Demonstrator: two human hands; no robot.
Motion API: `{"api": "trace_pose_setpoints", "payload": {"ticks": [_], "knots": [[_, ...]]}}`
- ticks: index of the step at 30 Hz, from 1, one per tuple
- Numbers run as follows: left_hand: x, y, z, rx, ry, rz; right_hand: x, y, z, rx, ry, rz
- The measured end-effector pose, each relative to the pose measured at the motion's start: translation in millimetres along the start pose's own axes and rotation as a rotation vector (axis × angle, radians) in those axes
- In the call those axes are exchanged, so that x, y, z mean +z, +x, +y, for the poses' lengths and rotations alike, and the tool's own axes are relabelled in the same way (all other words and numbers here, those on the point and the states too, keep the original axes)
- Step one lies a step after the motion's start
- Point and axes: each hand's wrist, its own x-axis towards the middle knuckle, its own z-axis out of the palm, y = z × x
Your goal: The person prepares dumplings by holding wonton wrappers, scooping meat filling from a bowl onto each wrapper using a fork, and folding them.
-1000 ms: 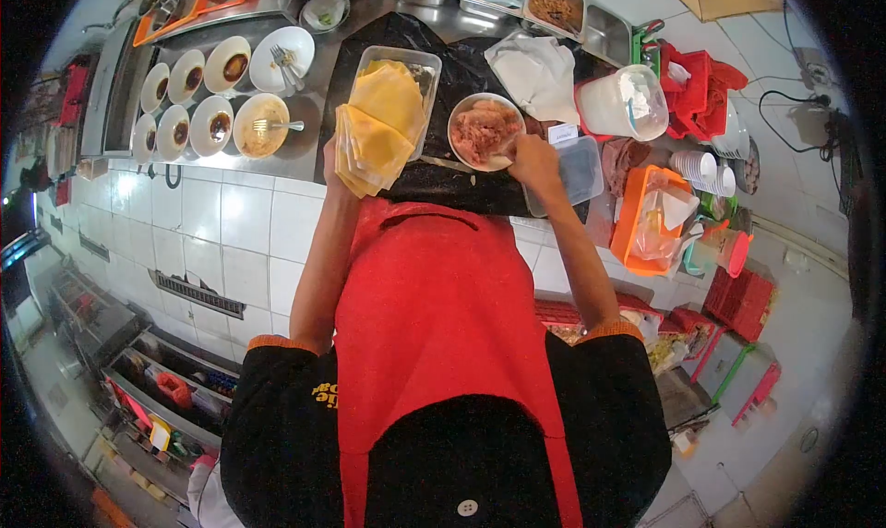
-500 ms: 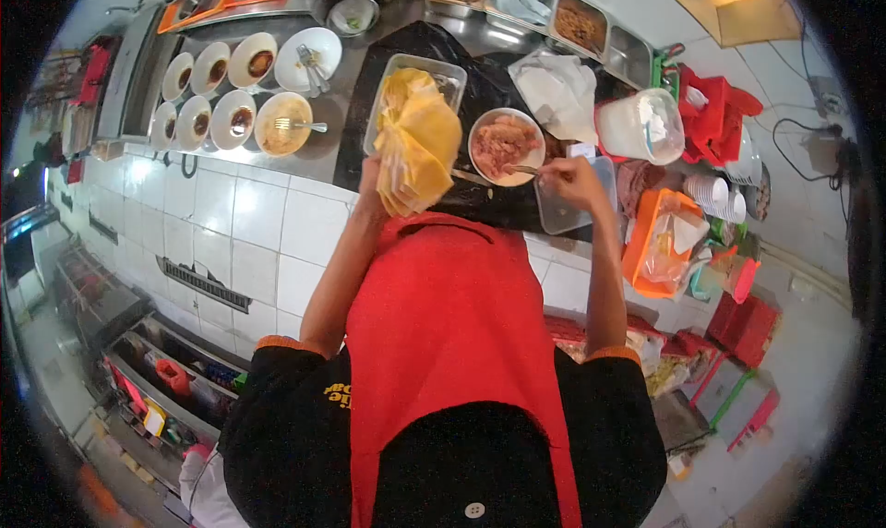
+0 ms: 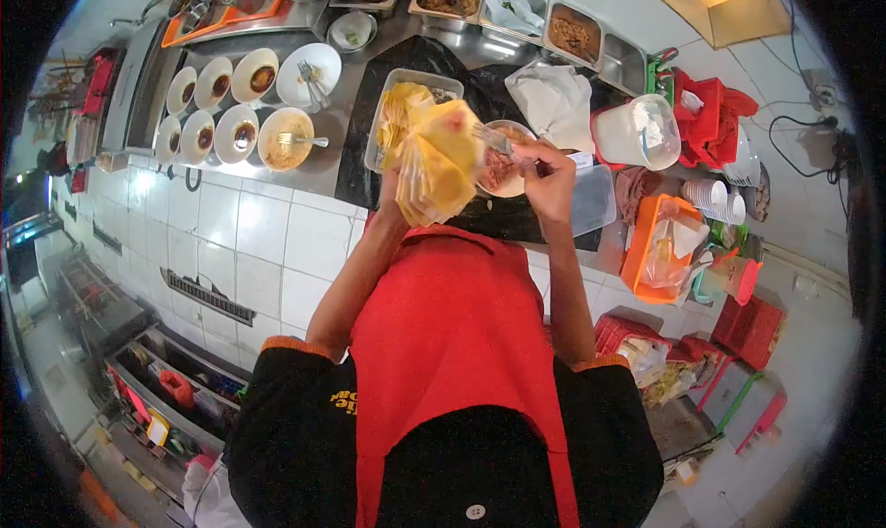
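Note:
Fanned out in my left hand [image 3: 391, 201] is a stack of yellow wrappers [image 3: 436, 173]; a reddish dab shows near the top of the stack. My right hand [image 3: 548, 179] is closed on a fork [image 3: 496, 140], whose tines are beside the wrappers' right edge. Below the fork stands a white bowl of pink minced meat [image 3: 499, 170], partly hidden by the fork and my right hand. Behind the wrappers lies a clear plastic tray [image 3: 377, 150] with more yellow wrappers in it.
Several bowls with dark sauce [image 3: 255, 76] and a plate with cutlery [image 3: 325, 59] stand at the left. Metal food trays [image 3: 572, 31] line the back. On the right are a white tub [image 3: 637, 133], an orange basket [image 3: 651, 251] and a clear lid [image 3: 592, 200].
My right hand has let go of the bowl's rim, taken the fork and brought it from the meat up to the wrappers. The wrappers are now fanned, with a reddish dab on top.

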Motion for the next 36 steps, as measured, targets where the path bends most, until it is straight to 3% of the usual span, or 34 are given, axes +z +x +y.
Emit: {"api": "trace_pose_setpoints", "payload": {"ticks": [2, 4, 9, 11, 15, 18, 20, 23, 28, 30, 31, 36], "knots": [[2, 0, 8, 0.002, 0.033, -0.033, -12, -1, -17, 0.067, -0.021, -0.013], [-11, -1, 15, 0.080, 0.262, 0.058, -22, 2, -44, 0.171, 0.168, -0.104], [3, -8, 2, 0.099, 0.438, 0.106, -21, 21, -66, 0.227, 0.053, -0.268], [-4, -8, 4, -0.008, 0.337, 0.063, -24, 29, -59, 0.226, -0.040, -0.347], [4, -14, 8, -0.032, 0.290, 0.137, -23, 24, -72, 0.242, 0.002, -0.381], [-1, -10, 11, 0.029, 0.190, 0.009, -4, 15, -83, 0.141, -0.036, -0.256], [-3, -8, 16, 0.007, 0.150, -0.196, 8, 7, -69, -0.051, -0.056, -0.121], [5, -10, 15, 0.015, 0.057, -0.214, 9, 4, -51, -0.090, -0.056, -0.100], [4, -15, 13, 0.164, 0.051, -0.035, -15, 6, -51, -0.007, -0.045, -0.101], [6, -8, 23, 0.026, 0.052, -0.031, -20, 5, -65, 0.094, 0.120, -0.172], [3, -11, 16, 0.007, 0.145, 0.077, -11, 6, -82, 0.134, 0.135, -0.166], [16, -6, -13, -0.027, 0.361, 0.151, 15, 9, -91, 0.143, 0.058, -0.157]]}}
